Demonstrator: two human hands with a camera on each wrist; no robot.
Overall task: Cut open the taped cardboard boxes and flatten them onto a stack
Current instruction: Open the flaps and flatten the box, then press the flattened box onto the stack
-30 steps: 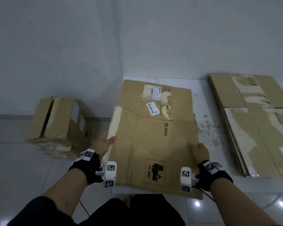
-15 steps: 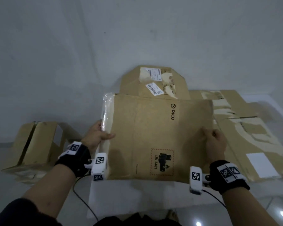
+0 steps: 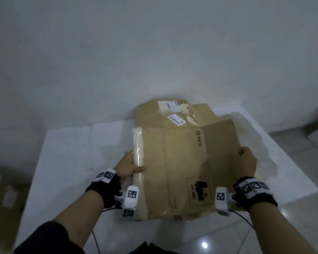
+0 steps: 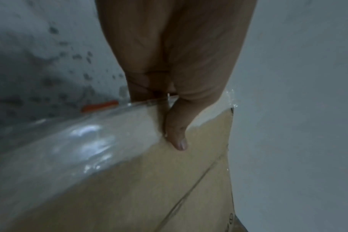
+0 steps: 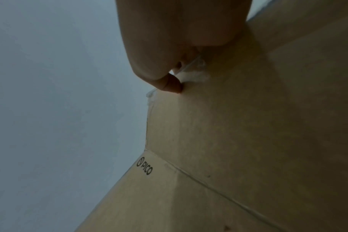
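Observation:
A flattened brown cardboard box (image 3: 182, 165) printed PICO and UN 3481 is held up between both hands, tilted slightly. My left hand (image 3: 131, 166) grips its tape-covered left edge, with the thumb (image 4: 177, 138) lying on the top face. My right hand (image 3: 243, 160) grips the right edge, and its thumb (image 5: 169, 84) presses on the cardboard. A labelled flap (image 3: 163, 114) sticks out at the far end. Under and behind it lies the stack of flattened boxes (image 3: 203, 110), mostly hidden.
The stack rests on a white raised platform (image 3: 72, 153) against the grey wall. Another cardboard box (image 3: 0, 189) stands blurred at the far left on the tiled floor. A small orange object (image 4: 99, 106) lies below the box's left edge, blurred.
Both hands lifted the flattened box off the platform and carried it to the right. It now hangs over the stack that lay on the right.

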